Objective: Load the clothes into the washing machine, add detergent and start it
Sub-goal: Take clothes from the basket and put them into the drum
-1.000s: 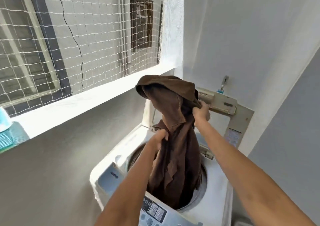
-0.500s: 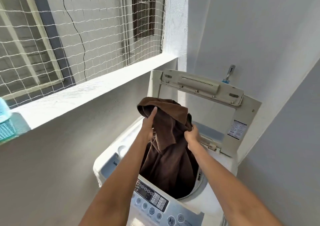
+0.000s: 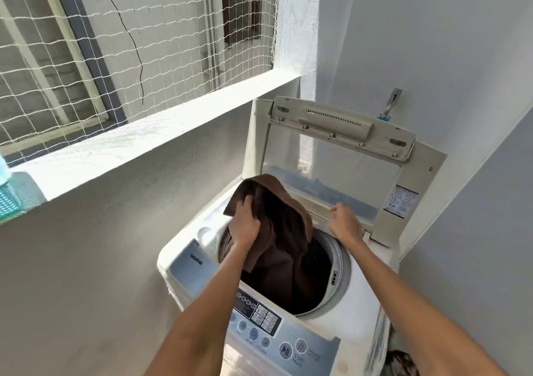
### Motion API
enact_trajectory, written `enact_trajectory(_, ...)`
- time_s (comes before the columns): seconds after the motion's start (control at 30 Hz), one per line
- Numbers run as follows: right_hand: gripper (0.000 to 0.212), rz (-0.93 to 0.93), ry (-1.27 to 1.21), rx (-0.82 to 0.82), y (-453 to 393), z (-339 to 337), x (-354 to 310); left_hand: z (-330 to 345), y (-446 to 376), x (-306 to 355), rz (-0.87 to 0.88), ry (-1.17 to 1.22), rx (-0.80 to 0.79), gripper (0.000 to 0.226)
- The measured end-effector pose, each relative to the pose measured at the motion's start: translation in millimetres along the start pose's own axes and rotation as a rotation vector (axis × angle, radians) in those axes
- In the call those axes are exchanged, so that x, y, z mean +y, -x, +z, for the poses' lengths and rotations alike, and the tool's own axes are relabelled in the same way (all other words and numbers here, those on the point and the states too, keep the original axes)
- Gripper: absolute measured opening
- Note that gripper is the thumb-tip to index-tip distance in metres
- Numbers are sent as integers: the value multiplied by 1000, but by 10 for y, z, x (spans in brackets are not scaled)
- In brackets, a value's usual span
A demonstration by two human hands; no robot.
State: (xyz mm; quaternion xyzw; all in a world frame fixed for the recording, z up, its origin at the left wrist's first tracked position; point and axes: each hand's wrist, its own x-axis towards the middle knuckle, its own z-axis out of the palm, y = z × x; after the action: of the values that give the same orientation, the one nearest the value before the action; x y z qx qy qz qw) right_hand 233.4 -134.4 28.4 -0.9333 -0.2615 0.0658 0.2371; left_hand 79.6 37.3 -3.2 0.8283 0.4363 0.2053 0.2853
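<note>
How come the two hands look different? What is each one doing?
The left hand grips the brown cloth, fingers curled round a fold; the right hand holds nothing, fingers loose. The left hand is over the left side of the washer's drum opening; the right hand hangs over its far right rim, near the raised lid. Both reach out above the washing machine.
</note>
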Motion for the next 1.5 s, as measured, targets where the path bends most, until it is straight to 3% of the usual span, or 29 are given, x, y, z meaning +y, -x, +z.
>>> enact_trajectory(0.07,24,-150,-188,207,26,116,51,53,8,-85,76,-99,-61,53)
enact_trajectory(0.13,30,-294,-228,233,17,282,45,172,47,-158,141,-150,-172,58)
enact_trajectory(0.2,45,-343,-237,155,-14,511,23,394,103,-213,201,-192,-355,63)
enact_trajectory(0.3,66,-353,-108,11,-56,894,22,849,252,-283,257,-322,-812,71)
enact_trajectory(0.4,63,-259,160,-275,-65,1333,139,1231,351,-397,285,-613,-1147,67)
enact_trajectory(0.5,55,-99,160,-522,74,1722,380,1338,277,-550,248,-748,-1126,60)
enact_trajectory(0.63,62,-93,119,-575,264,2133,521,1251,-53,-687,-19,-674,-794,56)
enact_trajectory(0.7,68,-91,59,-579,288,2330,425,1252,-200,-801,-206,-541,-713,61)
enact_trajectory(0.8,82,-24,82,-768,189,2702,364,1488,-325,-972,-373,-353,-842,73)
enact_trajectory(0.9,91,-10,351,-1060,12,3093,516,1906,-388,-1106,-307,-416,-1014,71)
enact_trajectory(1.03,89,-59,471,-1205,-196,3287,665,2302,-399,-1192,-176,-574,-1160,69)
enact_trajectory(1.13,85,-131,500,-1184,-225,3195,615,2326,-323,-1090,-80,-634,-1074,63)
enact_trajectory(1.23,58,-77,286,-1111,-151,2859,556,2095,-270,-829,-62,-482,-864,53)
enact_trajectory(1.27,49,-17,189,-1027,-119,2723,562,2010,-259,-742,-82,-408,-799,49)
enact_trajectory(1.4,31,113,-60,-423,35,1882,706,1681,-134,-208,-36,-238,-621,35)
enact_trajectory(1.5,31,109,-172,-157,151,1151,783,1571,53,336,67,-53,-496,30)
